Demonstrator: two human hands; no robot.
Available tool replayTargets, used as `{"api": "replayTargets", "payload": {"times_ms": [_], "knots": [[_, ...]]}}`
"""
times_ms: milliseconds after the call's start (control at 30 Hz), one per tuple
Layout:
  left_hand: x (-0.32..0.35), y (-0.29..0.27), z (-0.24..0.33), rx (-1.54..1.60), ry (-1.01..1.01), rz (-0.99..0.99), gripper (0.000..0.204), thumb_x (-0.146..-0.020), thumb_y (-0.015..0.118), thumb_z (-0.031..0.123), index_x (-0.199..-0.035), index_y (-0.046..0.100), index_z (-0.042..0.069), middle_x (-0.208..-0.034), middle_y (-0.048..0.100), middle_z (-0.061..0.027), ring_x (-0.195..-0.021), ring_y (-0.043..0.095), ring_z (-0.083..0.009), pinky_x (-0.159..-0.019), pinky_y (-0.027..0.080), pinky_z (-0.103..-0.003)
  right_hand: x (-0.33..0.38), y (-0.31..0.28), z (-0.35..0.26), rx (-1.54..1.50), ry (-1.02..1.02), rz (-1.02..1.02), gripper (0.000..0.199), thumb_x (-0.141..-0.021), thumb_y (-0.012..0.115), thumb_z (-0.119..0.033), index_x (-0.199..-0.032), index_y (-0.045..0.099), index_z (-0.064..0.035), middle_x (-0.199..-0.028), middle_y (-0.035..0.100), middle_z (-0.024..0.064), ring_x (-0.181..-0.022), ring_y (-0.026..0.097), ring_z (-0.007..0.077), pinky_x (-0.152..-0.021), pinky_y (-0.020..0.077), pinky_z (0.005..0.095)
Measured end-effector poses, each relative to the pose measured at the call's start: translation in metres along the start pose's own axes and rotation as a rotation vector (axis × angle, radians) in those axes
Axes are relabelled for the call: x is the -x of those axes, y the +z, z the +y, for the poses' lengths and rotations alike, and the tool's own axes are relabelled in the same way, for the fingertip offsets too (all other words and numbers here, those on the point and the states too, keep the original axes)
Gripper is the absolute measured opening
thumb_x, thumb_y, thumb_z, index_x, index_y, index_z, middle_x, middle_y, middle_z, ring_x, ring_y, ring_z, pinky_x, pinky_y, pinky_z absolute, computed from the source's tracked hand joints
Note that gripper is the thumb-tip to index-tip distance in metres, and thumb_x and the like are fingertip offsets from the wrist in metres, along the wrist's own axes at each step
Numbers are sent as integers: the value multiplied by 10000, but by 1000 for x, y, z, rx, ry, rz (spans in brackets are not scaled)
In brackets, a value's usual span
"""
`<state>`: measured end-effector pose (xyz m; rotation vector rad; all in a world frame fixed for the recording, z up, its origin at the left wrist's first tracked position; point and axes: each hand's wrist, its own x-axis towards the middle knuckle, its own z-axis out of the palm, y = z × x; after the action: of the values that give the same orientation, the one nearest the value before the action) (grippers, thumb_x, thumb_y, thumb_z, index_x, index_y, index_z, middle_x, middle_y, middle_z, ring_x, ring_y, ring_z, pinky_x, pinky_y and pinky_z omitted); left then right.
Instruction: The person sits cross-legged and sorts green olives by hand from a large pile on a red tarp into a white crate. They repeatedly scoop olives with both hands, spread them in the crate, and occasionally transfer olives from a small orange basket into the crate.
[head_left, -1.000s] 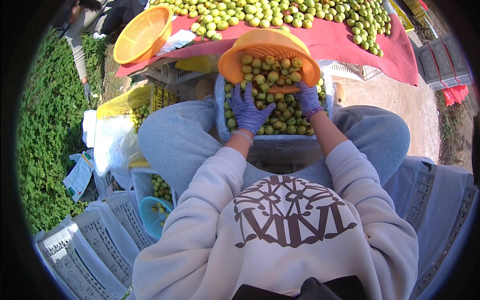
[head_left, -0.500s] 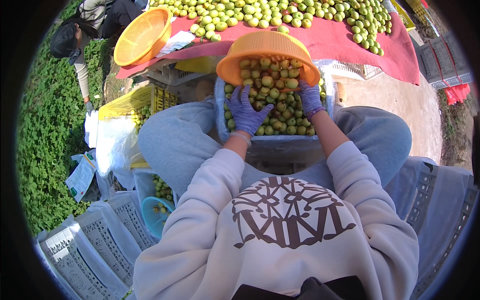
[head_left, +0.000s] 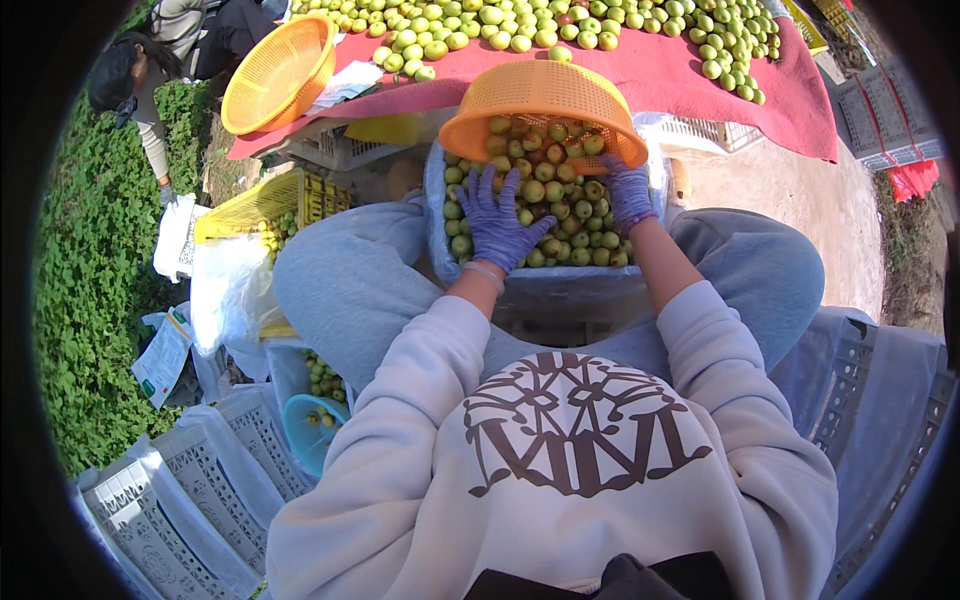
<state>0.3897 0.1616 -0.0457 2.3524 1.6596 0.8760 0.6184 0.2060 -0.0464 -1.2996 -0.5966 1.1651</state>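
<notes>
An orange colander-like basket point(head_left: 545, 88) is tipped toward me over a crate lined with pale plastic film point(head_left: 565, 280). Small round green fruits with brownish patches, which look like jujubes point(head_left: 545, 172), spread from the basket's mouth into the crate. My left hand point(head_left: 500, 222), in a purple glove, lies with spread fingers on the fruits at the crate's left side. At the basket's right rim is my right hand point(head_left: 628, 192), also gloved in purple, its fingers closed on the edge and partly hidden.
More fruits point(head_left: 560, 25) cover a red cloth point(head_left: 690, 85) beyond the crate. A second orange basket point(head_left: 280, 75) leans at the cloth's left edge. Yellow crate point(head_left: 320, 200), blue bowl point(head_left: 308, 432) and grey crates point(head_left: 190, 480) stand left. Another person point(head_left: 150, 85) bends at upper left.
The basket's mouth holds fewer fruits, and more lie in the crate. My left hand's fingers have spread wider. At upper left, the other person's arm has shifted left with a white object.
</notes>
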Motion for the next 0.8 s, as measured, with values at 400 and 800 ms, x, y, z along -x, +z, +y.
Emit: {"api": "replayTargets", "payload": {"times_ms": [400, 800], "knots": [[1, 1, -3, -44, -20, -125, 963, -724, 732, 625, -1501, 340, 213, -1556, 216, -196, -1448, 150, -422, -1148, 23, -671, -8, -27, -5, 179, -94, 13, 242, -887, 698, -139, -1091, 651, -19, -952, 660, 19, -824, 610, 115, -717, 514, 269], [-12, -5, 5, -105, -11, -146, 925, -736, 757, 553, -1485, 369, 175, -1514, 321, -178, -1436, 240, -400, -1161, 72, -643, -5, -43, -10, 368, -268, 42, 333, -951, 615, -288, -1126, 662, -9, -908, 693, 76, -822, 623, 172, -733, 507, 343]]}}
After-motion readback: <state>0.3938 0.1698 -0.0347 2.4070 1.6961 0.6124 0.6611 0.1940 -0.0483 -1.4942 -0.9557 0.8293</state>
